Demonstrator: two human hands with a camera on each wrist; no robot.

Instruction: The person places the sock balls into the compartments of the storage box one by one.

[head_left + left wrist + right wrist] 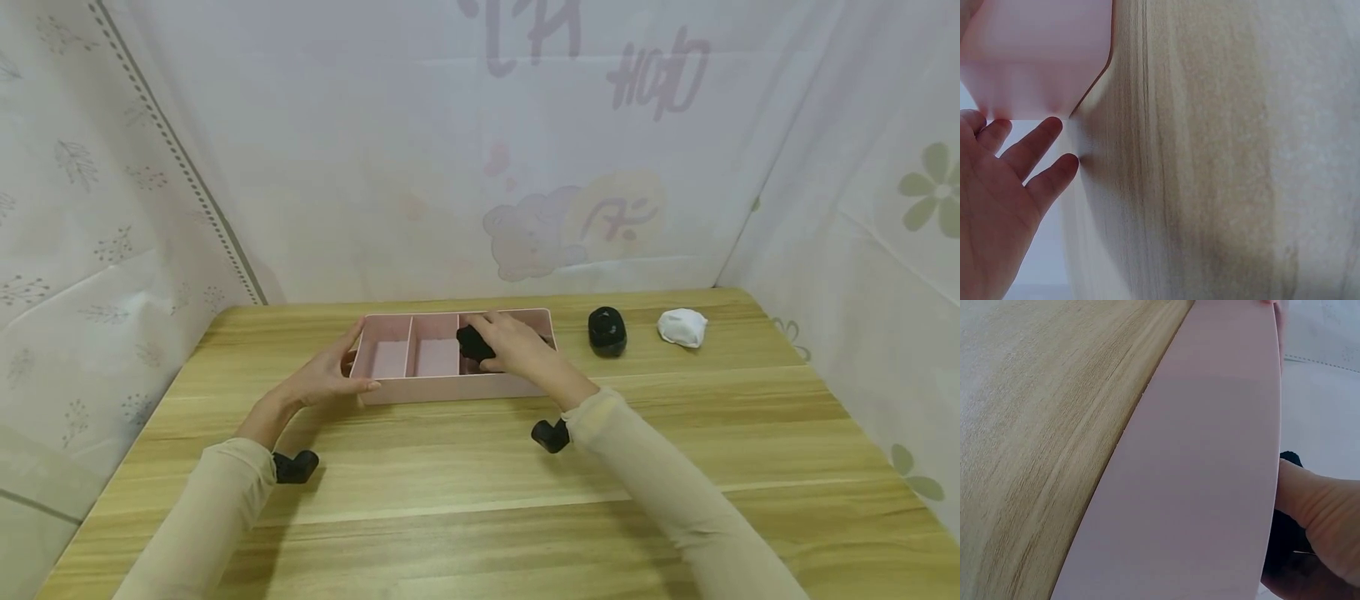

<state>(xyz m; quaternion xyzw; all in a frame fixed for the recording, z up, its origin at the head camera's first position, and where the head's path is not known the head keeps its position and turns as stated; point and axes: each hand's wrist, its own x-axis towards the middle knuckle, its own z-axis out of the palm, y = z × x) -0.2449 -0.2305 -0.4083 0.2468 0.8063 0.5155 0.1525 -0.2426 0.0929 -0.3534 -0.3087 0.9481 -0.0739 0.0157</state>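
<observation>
A long, shallow pink box (435, 389) with dividers lies on the wooden table. My left hand (327, 373) is at its left end, thumb along the front wall. In the left wrist view, the extended fingertips (1054, 128) touch the end wall. With my right hand (517, 343) I grip a soft-looking black bundle (472, 343) inside the right compartment; its exact kind is unclear. The right wrist view shows the thumb over the box's rim and part of the black bundle (1282, 540) below it; the front wall hides the rest. The left and middle compartments hold nothing.
Right of the box stands a glossy black rounded object (607, 332). Farther right lies a crumpled white bundle (682, 327). Printed white cloth (375, 167) hangs behind the table and along both sides. Black camera mounts (551, 436) protrude from both wrists.
</observation>
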